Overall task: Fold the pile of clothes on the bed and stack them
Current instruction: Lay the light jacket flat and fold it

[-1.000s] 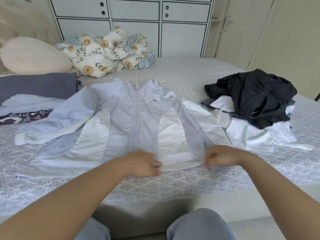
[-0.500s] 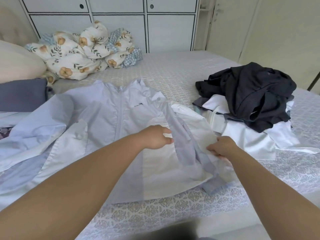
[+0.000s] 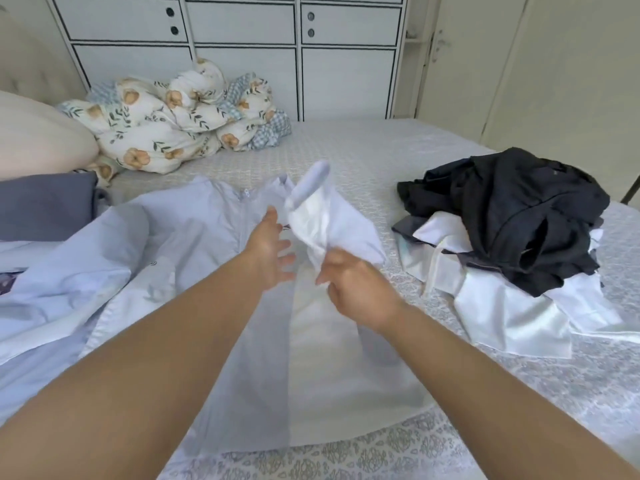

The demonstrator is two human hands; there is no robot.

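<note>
A pale lilac and white zip jacket (image 3: pixel 194 258) lies front up across the bed, its other sleeve spread to the left. My right hand (image 3: pixel 356 289) grips the jacket's right sleeve (image 3: pixel 322 216) and holds it lifted above the jacket's chest, the cuff pointing up and away. My left hand (image 3: pixel 268 252) hovers just left of that sleeve with fingers spread, holding nothing. A pile of unfolded clothes (image 3: pixel 512 237), black garments on top of white ones, sits on the bed to the right.
A grey folded cloth (image 3: pixel 45 206) and a cream pillow (image 3: pixel 38 140) lie at the left. A floral quilt bundle (image 3: pixel 180 119) sits at the back by white cabinets (image 3: pixel 242 57). The patterned bedspread (image 3: pixel 346 455) ends at the near edge.
Both hands left the jacket's bottom hem. My right hand took hold of the right sleeve and raised it up over the jacket; my left hand opened beside it.
</note>
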